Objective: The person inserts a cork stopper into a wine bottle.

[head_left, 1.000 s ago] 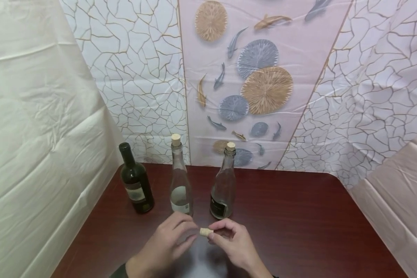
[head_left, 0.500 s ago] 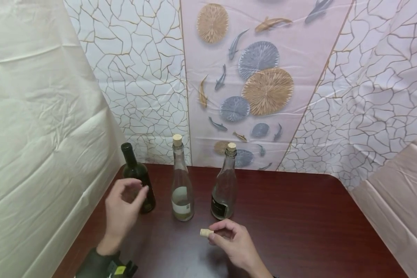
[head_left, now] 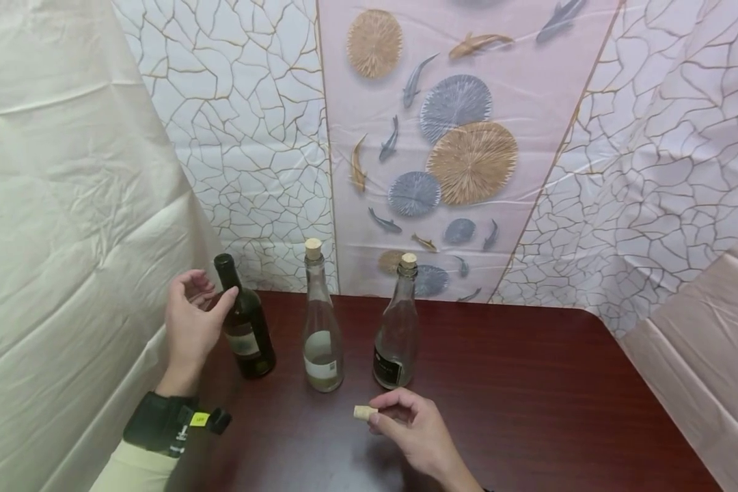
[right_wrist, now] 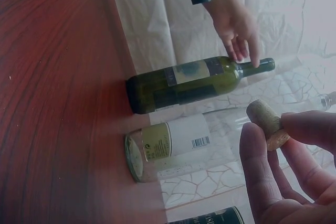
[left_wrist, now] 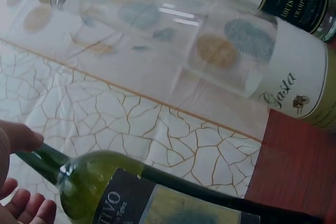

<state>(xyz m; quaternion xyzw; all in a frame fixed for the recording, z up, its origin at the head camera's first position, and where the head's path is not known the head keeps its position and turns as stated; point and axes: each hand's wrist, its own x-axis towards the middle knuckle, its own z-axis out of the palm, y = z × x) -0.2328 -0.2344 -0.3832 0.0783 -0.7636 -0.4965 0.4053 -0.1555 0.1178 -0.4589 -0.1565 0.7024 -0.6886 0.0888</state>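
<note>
A dark green wine bottle (head_left: 250, 335) stands upright at the left, its mouth bare of any cork. My left hand (head_left: 193, 318) is beside its neck, thumb and fingers loosely bent and spread apart. The thumb (left_wrist: 23, 137) overlaps the neck in the left wrist view, while the other fingertips hang below it with a gap. Between thumb and fingers my right hand (head_left: 412, 427) pinches a cork (right_wrist: 263, 120), a pale cylinder with a wider brown end, held low in front of the bottles. Two clear glass bottles, one with a white label (head_left: 322, 355) and one with a black label (head_left: 395, 348), stand upright with corks in their mouths.
All the bottles stand in a row on a dark red wooden table (head_left: 516, 383). Pale cloth (head_left: 74, 225) hangs close along the left side, and a patterned cloth (head_left: 467, 225) covers the back. A black wrist strap (head_left: 160, 420) sits on the left forearm.
My left hand has left the cork's side and travelled left and away from me to the green bottle's neck. The right hand stays in place with the cork.
</note>
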